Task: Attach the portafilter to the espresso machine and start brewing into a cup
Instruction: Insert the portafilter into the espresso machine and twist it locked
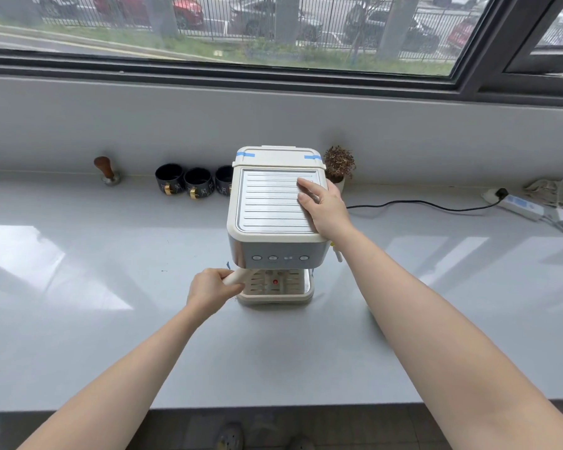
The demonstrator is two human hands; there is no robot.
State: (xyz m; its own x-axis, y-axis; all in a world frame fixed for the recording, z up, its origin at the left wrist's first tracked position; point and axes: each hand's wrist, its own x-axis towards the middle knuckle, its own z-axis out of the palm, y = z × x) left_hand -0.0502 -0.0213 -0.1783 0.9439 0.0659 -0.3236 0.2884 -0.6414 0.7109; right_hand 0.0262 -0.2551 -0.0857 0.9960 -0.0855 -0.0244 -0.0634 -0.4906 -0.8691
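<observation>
A cream espresso machine [273, 245] stands on the pale counter [111, 319], its ribbed metal top facing me. My left hand [212, 290] is closed around the cream handle of the portafilter [239, 277], which reaches in under the machine's front from the left; the portafilter's head is hidden beneath the machine. My right hand [322, 206] lies flat on the right side of the machine's top. Below the button row sits the drip tray [293, 287] with a small red float; no cup stands on it. Three dark cups [197, 183] with gold handles stand at the back left.
A tamper [106, 170] with a wooden knob stands at the far left against the wall. A small potted plant [338, 165] is behind the machine's right corner. A black cable [420, 204] runs to a power strip [520, 204] at the right. The counter's front edge is near me.
</observation>
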